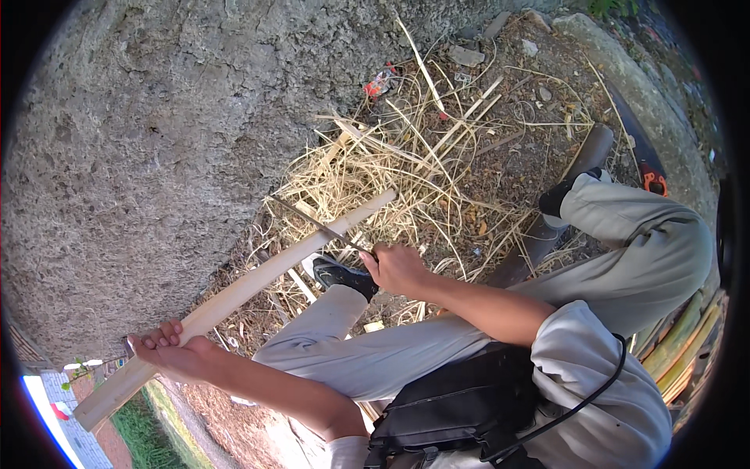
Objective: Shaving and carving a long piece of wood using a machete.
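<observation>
head | left hand (178, 350) curls around pole (250, 288) | right hand (400, 270) clenches knife (324, 228)

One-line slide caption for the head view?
Left hand grips a pale pole while the right hand holds a thin dark blade across it, loose straw-colored strips heaped below.

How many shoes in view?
2. One black shoe just left of the right hand gripping the knife; another black shoe overlapping the dark round pole. Trousers partly cover both.
</observation>
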{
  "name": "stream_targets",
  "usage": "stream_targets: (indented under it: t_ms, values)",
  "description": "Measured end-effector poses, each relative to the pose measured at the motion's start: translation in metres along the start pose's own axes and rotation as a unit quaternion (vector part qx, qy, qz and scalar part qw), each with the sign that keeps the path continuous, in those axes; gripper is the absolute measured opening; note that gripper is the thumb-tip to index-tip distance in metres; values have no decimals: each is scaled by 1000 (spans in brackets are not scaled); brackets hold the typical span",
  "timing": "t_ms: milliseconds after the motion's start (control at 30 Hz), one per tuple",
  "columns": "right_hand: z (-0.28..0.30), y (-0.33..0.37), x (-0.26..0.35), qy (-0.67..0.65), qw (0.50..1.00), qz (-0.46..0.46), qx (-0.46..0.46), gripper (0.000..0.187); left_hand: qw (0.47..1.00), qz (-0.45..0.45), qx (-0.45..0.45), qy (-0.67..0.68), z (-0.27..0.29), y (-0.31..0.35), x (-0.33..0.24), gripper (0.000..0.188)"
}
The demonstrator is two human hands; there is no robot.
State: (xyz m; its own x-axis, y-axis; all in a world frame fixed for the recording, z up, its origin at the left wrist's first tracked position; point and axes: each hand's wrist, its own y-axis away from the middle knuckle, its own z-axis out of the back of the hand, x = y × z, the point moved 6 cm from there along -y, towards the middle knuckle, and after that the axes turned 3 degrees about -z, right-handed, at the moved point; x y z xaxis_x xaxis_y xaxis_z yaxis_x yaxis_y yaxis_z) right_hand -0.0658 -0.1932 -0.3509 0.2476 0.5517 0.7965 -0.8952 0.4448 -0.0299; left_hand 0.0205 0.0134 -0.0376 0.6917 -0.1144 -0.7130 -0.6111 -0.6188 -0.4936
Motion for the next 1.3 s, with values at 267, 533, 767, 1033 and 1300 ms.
stream_targets:
  t_ms: [267,533,767,1033,1300]
  values:
    - [35,29,92,-59,983,170,-24,47,1000,4,-15,2,13,4,-7,39]
    - [18,-5,17,-21,999,-37,29,52,999,0,-23,-30,10,5,-5,42]
    - [33,15,69,-60,985,161,2,48,999,8,33,10,11,-2,-5,37]
    - [20,3,18,9,1000,-7,-15,49,999,30,23,5,16,-10,5,38]
    - [-18,8,-18,-7,1000,7,14,47,999,7,35,5,12,-3,-9,36]
